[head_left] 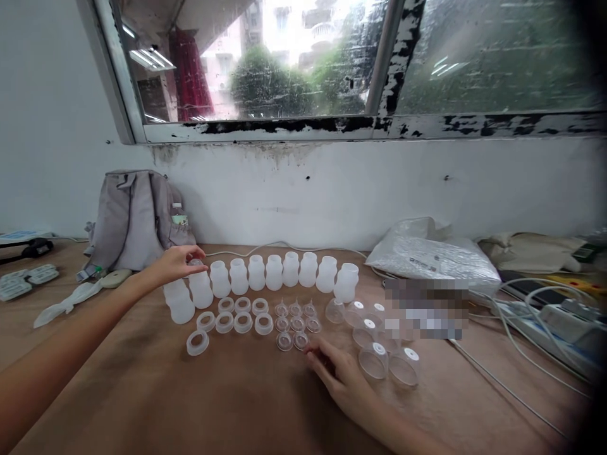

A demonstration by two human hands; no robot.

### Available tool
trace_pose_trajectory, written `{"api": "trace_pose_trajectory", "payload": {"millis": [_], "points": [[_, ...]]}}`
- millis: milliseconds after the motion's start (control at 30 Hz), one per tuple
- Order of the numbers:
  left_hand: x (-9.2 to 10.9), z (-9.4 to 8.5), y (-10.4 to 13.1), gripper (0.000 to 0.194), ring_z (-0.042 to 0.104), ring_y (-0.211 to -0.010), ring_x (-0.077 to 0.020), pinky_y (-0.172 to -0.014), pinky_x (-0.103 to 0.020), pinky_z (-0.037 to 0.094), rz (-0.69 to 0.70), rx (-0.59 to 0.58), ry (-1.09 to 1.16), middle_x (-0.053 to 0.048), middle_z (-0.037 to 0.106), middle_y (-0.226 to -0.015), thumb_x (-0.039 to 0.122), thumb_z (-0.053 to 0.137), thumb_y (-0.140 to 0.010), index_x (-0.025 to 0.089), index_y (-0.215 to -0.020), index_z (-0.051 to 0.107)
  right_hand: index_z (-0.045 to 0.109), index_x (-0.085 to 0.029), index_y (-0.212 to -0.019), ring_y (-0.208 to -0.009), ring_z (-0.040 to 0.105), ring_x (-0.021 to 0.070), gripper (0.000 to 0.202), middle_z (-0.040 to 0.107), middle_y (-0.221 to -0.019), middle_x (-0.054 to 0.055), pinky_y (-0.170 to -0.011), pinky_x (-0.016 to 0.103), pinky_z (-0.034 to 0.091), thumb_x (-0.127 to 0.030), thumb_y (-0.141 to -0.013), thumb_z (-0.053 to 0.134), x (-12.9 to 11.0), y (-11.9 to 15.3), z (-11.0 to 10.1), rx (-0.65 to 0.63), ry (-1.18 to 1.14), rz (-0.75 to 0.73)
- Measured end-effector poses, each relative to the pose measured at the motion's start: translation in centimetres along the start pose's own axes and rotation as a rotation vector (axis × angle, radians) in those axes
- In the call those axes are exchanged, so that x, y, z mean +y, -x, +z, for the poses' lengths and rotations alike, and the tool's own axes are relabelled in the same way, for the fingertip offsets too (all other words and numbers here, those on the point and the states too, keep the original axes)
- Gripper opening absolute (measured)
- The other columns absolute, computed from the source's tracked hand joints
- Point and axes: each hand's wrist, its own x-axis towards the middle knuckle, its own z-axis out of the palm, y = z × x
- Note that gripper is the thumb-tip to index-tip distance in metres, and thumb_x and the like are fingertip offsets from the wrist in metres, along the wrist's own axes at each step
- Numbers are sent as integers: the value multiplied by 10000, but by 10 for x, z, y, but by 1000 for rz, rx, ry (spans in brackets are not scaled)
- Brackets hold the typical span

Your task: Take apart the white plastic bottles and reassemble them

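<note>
Left fingers: our left hand (pixel 177 262) curls over the top of one bottle (pixel 200 285), fingertips closed on its neck; this bottle stands second from the left end of the bottle row (pixel 275 272).

Right fingers: our right hand (pixel 344 379) lies flat and released on the table (pixel 142 392), holding nothing; its fingertips touch or nearly touch the nearest of the small clear nipples (pixel 296 323). We cannot tell which.

Landmark: all places below are given relative to the bottle row.

Bottles: ten translucent white bottles, upright, side by side. The leftmost sits a little nearer to us than the others.

Rings: the screw rings (pixel 237 319) lie just in front of the row's left half, in two lines, one ring apart at the near left.

Nipples: just in front of the row's middle, in a tight cluster.

Caps: the clear dome caps (pixel 379 344) lie in front of the row's right end and beyond it, several on their sides.

Progress, judged: the parts lie sorted by kind and the bottles are lined up. No bottle carries a ring, nipple or cap, so assembly looks not yet begun.

Behind the row: a grey backpack (pixel 135 218) stands left of it against the wall, a water bottle in its side pocket.

Right of the row: a white plastic bag (pixel 427 253), then cables and a power strip (pixel 559 316).

Writing: none legible. The bag's dark print is too small to read, and a patch beside the caps is blurred.
</note>
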Motion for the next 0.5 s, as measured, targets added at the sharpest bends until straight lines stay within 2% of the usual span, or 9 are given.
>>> {"api": "trace_pose_trajectory", "payload": {"millis": [100,167,267,333,400,467,500], "points": [[2,2,2,421,570,-780,-193,-647,-252,412,18,6,-48,-41,641,-866,524,501,-700,172,-913,588,506,-181,-768,-584,474,132,167,535,-651,2,-532,233,361,-271,-847,389,1,-1,0,2,3,0],[9,-1,6,417,570,-775,-196,-654,-263,411,26,70,-93,-46,635,-882,512,490,-719,168,-938,575,510,-182,-773,-586,480,134,155,542,-657,6,-533,236,369,-254,-845,392,3,-1,0,11,18,3],[28,-5,18,399,562,-782,-192,-706,-288,404,58,319,-162,-57,625,-878,481,469,-755,159,-978,544,526,-183,-799,-628,508,145,152,560,-708,24,-568,253,402,-220,-842,385,5,1,1,35,93,-15],[44,-2,33,331,551,-754,-181,-724,-296,393,119,461,-213,-50,616,-801,438,451,-780,156,-920,551,545,-193,-861,-753,533,167,168,574,-832,52,-668,290,428,-189,-838,379,6,3,1,55,189,-53],[58,9,53,254,533,-694,-168,-688,-290,381,213,435,-269,-29,600,-725,396,444,-788,175,-801,569,552,-221,-972,-956,498,207,221,545,-1033,77,-806,358,406,-170,-827,393,7,5,2,70,310,-89],[68,26,76,244,516,-652,-163,-646,-290,363,262,302,-321,-19,582,-667,364,438,-789,189,-678,566,523,-259,-1087,-1110,407,245,302,478,-1191,76,-892,428,353,-175,-815,422,8,6,3,64,414,-106],[71,36,87,249,518,-659,-172,-635,-298,357,242,261,-343,-23,582,-664,363,436,-788,194,-665,571,500,-270,-1133,-1144,376,255,340,463,-1224,73,-912,450,334,-182,-811,435,9,6,4,47,444,-110]]}}
